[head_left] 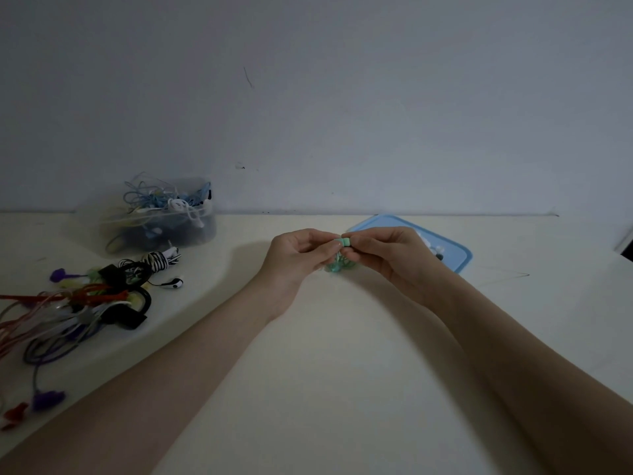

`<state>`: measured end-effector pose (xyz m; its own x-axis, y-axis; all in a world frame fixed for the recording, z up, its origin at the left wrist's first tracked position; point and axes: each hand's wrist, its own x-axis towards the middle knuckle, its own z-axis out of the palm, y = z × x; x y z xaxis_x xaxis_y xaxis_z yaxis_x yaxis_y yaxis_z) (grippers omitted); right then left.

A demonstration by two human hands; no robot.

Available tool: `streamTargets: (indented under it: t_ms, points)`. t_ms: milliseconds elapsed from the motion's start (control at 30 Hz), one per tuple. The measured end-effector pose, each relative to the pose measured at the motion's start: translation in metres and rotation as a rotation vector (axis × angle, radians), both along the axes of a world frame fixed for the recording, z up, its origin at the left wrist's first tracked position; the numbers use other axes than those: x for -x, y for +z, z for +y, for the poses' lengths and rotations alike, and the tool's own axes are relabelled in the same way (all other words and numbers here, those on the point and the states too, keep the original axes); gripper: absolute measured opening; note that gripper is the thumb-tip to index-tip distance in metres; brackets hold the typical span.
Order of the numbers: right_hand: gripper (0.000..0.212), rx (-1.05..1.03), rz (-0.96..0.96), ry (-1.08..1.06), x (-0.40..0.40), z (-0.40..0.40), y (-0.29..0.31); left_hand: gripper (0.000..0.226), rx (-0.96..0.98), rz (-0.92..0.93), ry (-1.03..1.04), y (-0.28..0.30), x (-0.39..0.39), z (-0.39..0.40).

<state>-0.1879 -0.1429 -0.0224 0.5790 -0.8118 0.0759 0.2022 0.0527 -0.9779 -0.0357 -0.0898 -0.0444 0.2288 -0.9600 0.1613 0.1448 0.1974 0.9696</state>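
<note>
Dim bluish light, soft shadows, wide-angle bending at edges, slight blur

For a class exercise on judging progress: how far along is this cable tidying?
Done: a striped cable lies wound up on the table. In hand: left hand and right hand pinch a green strap over a coiled green cable. Left to do: the loose cable pile and the tangled tub.

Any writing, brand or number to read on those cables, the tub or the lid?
None: no word, brand, number or sign is readable. The green cable bundle that the left hand and right hand pinch, the clear tub, the blue lid and the loose cables show no lettering.
</note>
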Motion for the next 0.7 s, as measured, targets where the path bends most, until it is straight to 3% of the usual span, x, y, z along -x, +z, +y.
streamTargets:
  t_ms: [367,700]
  points:
    - [0.014,0.029,-0.009,0.009,-0.0046,0.0018,-0.0009,0.009,-0.052,0.124,-0.097,0.0043,-0.0078,0.0010]
    - [0.011,0.005,-0.034,-0.078,-0.0081,0.0013,-0.0028,0.009,-0.003,0.052,0.019,0.0001,-0.0037,-0.0015]
